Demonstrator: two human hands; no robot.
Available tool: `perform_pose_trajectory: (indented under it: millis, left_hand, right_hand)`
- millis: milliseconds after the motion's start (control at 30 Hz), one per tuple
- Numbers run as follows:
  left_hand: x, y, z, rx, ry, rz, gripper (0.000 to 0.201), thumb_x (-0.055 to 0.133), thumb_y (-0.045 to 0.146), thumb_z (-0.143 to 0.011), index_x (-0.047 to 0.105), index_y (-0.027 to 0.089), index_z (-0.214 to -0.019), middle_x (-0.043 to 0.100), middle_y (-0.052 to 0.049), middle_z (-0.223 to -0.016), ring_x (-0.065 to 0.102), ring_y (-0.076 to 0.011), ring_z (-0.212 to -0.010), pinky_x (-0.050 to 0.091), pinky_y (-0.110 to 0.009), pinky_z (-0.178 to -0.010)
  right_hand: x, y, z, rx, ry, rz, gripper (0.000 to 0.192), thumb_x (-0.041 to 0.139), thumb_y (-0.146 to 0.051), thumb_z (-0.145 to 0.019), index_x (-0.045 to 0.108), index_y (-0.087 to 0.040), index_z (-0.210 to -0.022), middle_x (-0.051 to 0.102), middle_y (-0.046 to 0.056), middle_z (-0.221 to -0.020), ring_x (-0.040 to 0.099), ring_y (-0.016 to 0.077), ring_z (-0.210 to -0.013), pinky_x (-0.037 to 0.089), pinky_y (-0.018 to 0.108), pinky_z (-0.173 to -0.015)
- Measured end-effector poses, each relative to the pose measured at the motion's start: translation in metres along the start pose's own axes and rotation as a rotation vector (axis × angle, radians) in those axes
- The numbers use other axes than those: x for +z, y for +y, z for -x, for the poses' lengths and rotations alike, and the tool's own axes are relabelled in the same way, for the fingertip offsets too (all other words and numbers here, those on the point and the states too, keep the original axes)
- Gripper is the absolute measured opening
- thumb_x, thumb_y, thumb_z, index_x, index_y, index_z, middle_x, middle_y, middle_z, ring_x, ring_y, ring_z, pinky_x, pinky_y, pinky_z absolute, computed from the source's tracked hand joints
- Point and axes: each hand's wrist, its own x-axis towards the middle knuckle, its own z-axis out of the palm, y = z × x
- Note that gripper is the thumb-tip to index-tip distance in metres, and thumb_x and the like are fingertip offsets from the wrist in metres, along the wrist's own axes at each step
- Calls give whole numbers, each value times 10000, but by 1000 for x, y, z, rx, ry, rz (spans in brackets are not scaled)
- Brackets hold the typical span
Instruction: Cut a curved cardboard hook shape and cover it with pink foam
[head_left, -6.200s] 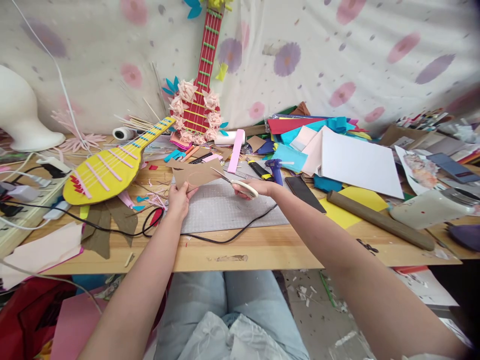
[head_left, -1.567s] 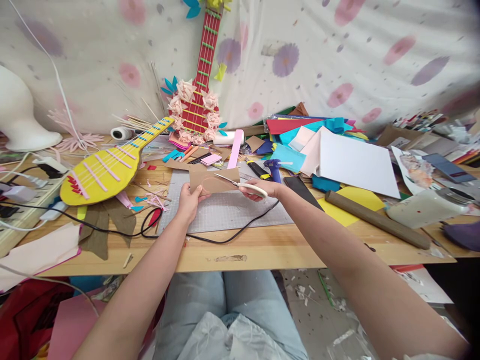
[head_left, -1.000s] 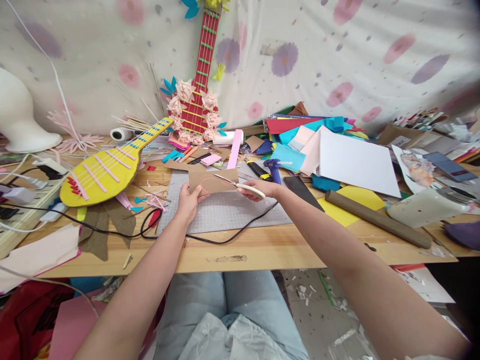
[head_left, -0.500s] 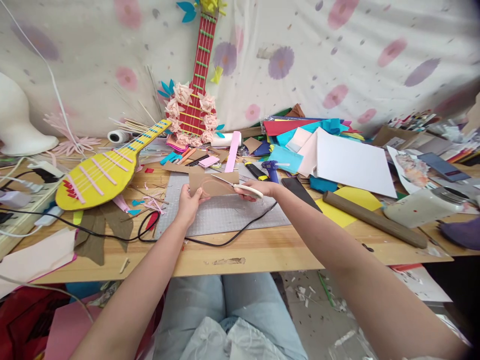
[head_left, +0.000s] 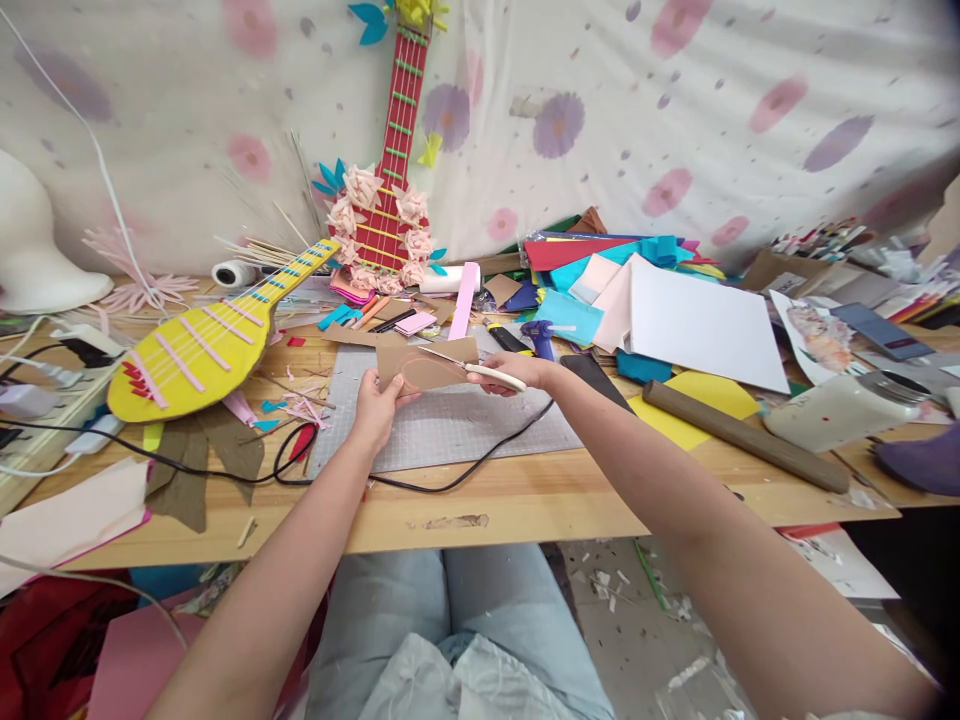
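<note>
My left hand (head_left: 381, 405) grips a small piece of brown cardboard (head_left: 442, 374) by its left side, thumb on top. A curved outline is drawn on the cardboard. White-handled scissors (head_left: 504, 380) are in my right hand (head_left: 517, 372), fingers wrapped through the handles. Their blades point left and lie across the right half of the cardboard. Whether the blades are parted is hard to make out. Both hands hold these above a grey cutting mat (head_left: 457, 440).
A black cable (head_left: 442, 489) crosses the mat's front edge. Left stands a yellow paper instrument (head_left: 202, 350); behind is a red one (head_left: 386, 200) with paper flowers. A blue glue gun (head_left: 541, 338), coloured sheets, a brown roll (head_left: 742, 435) and a white jar (head_left: 840, 410) lie right.
The view has shifted slightly. My hands, the cardboard and the scissors keep nearly the same positions, and the blades still lie across the cardboard.
</note>
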Motion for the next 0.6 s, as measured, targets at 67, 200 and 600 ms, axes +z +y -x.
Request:
perform_pose_trajectory:
  millis: [67,200,600]
  left_hand:
    - [0,1,0,-1,-6,3,236,620,166,-683,407,183,-783,632,-5,-790,629,-118,-656,556,-340,-649]
    - [-1,2,-1,-10,-10,2,245,627,177,-679,405,185,-784,633,0,-770,627,-117,-646,549,-359,-680]
    - [-5,6,-9,10,-53,-48,274,652,197,-646,424,181,-799,632,5,-759,623,-119,-637,546,-349,-646]
  right_hand:
    - [0,1,0,7,19,-11,537,573,-653,-613,474,-126,-610,428,-35,-494,341,15,-375,256,159,-340]
    - [1,-1,0,19,45,2,539,591,-652,-593,483,-123,-593,433,-30,-478,355,22,-369,271,166,-341]
    - [-4,5,1,20,53,16,556,585,-668,-583,491,-123,-635,431,-35,-484,347,22,-366,260,172,-341]
